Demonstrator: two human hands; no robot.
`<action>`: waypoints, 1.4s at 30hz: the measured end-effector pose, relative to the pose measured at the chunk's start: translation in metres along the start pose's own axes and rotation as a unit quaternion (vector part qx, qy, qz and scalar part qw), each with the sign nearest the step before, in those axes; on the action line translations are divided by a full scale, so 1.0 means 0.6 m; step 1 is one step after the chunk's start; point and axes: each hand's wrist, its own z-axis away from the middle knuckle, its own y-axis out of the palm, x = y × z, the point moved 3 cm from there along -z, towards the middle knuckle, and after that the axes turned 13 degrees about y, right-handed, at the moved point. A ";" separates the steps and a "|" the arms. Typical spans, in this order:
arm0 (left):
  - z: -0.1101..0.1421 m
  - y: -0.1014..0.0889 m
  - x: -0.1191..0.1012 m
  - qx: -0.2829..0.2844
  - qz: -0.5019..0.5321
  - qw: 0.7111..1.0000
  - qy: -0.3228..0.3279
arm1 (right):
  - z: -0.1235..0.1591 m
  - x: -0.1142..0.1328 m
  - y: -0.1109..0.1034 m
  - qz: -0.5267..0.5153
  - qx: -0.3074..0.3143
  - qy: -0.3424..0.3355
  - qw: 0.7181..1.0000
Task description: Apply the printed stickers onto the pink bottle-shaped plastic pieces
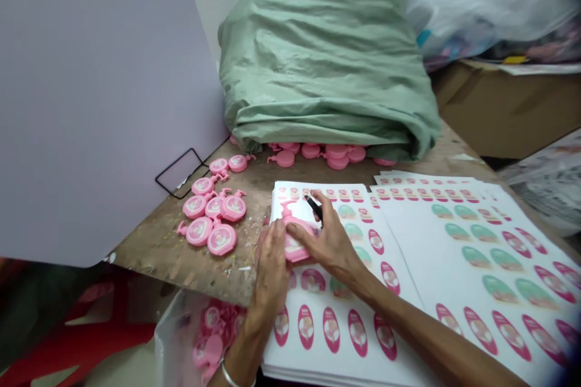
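A pink toy pump bottle [295, 250] is held over the stack of sticker sheets [313, 366], its spout pointing away from me. My left hand [271, 269] grips its left side, with the fingers closed along the edge. My right hand [330, 240] presses its thumb on the bottle's face. A slim black pen-like tool [314, 207] is tucked in the fingers of that same hand; its exact kind does not show. Printed on the sheets are pink oval stickers [331, 329] and green ones. Part of the bottle's face is hidden under my fingers.
Left of the sheets lie several labelled pink pump bottles [222, 239]. More sheets [408, 242] are on the right. A green bag [327, 66] stands behind, with plain pink bottles [336, 152] below it. A plastic bag [170, 338] with pink pieces is below the table edge.
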 end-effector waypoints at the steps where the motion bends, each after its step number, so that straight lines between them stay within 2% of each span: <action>1: -0.003 -0.007 -0.002 -0.011 -0.018 1.000 0.006 | -0.013 -0.012 -0.001 0.007 -0.003 0.003 1.000; 3: -0.016 -0.032 -0.017 -0.055 -0.098 0.993 0.042 | -0.056 -0.035 -0.024 0.053 -0.016 0.005 0.998; 5: -0.039 -0.070 -0.043 -0.113 -0.248 0.956 0.105 | -0.113 -0.054 -0.063 0.151 -0.043 0.026 0.987; 6: -0.053 -0.090 -0.055 -0.128 -0.334 0.924 0.134 | -0.144 -0.060 -0.084 0.223 -0.077 0.048 0.971; 8: -0.081 -0.125 -0.073 -0.124 -0.470 0.856 0.177 | -0.204 -0.066 -0.115 0.281 -0.120 0.074 0.949; 10: -0.103 -0.145 -0.083 -0.114 -0.574 0.777 0.232 | -0.258 -0.065 -0.123 0.315 -0.132 0.089 0.935; 12: -0.108 -0.147 -0.090 -0.125 -0.633 0.701 0.304 | -0.301 -0.064 -0.116 0.342 -0.127 0.097 0.926; 13: -0.106 -0.142 -0.092 -0.130 -0.640 0.677 0.339 | -0.317 -0.063 -0.111 0.352 -0.124 0.101 0.922; 14: -0.100 -0.135 -0.093 -0.130 -0.632 0.669 0.368 | -0.331 -0.062 -0.106 0.360 -0.122 0.105 0.919; 15: -0.094 -0.125 -0.094 -0.120 -0.611 0.680 0.386 | -0.341 -0.061 -0.104 0.365 -0.119 0.108 0.917; 16: -0.088 -0.116 -0.093 -0.105 -0.579 0.706 0.393 | -0.347 -0.059 -0.103 0.370 -0.116 0.109 0.916; 18: -0.080 -0.098 -0.086 -0.072 -0.496 0.783 0.368 | -0.344 -0.053 -0.106 0.374 -0.101 0.095 0.917; 20: -0.079 -0.085 -0.073 -0.059 -0.410 0.862 0.291 | -0.316 -0.042 -0.111 0.372 -0.075 0.060 0.923; 22: -0.082 -0.071 -0.053 -0.052 -0.309 0.930 0.194 | -0.263 -0.027 -0.112 0.362 -0.043 0.005 0.931; 24: -0.084 -0.050 -0.029 -0.022 -0.156 0.984 0.087 | -0.192 -0.012 -0.106 0.332 -0.007 -0.069 0.941; 25: -0.082 -0.034 -0.016 0.006 -0.066 0.997 0.026 | -0.152 -0.003 -0.100 0.277 0.020 -0.138 0.951; 26: -0.078 -0.017 -0.004 0.039 0.022 0.999 -0.032 | -0.114 0.003 -0.094 0.215 0.050 -0.188 0.957; 28: -0.063 0.020 0.014 0.109 0.161 0.973 -0.126 | -0.051 0.008 -0.082 0.138 0.077 -0.238 0.958; 30: -0.044 0.048 0.023 0.154 0.241 0.942 -0.177 | -0.012 0.008 -0.072 0.127 0.050 -0.254 0.957; 32: -0.029 0.061 0.022 0.166 0.280 0.925 -0.198 | 0.007 0.012 -0.067 0.164 0.007 -0.278 0.946; 34: -0.024 0.058 0.012 0.139 0.281 0.930 -0.193 | 0.013 0.021 -0.068 0.219 -0.006 -0.313 0.924; 37: -0.032 0.030 -0.020 0.036 0.231 0.963 -0.137 | 0.010 0.038 -0.083 0.260 0.021 -0.349 0.900; 39: -0.041 0.007 -0.044 -0.028 0.189 0.977 -0.095 | 0.003 0.037 -0.098 0.225 0.029 -0.316 0.921; 42: -0.047 -0.020 -0.062 -0.076 0.155 0.983 -0.062 | -0.011 0.003 -0.107 0.142 0.026 -0.176 0.974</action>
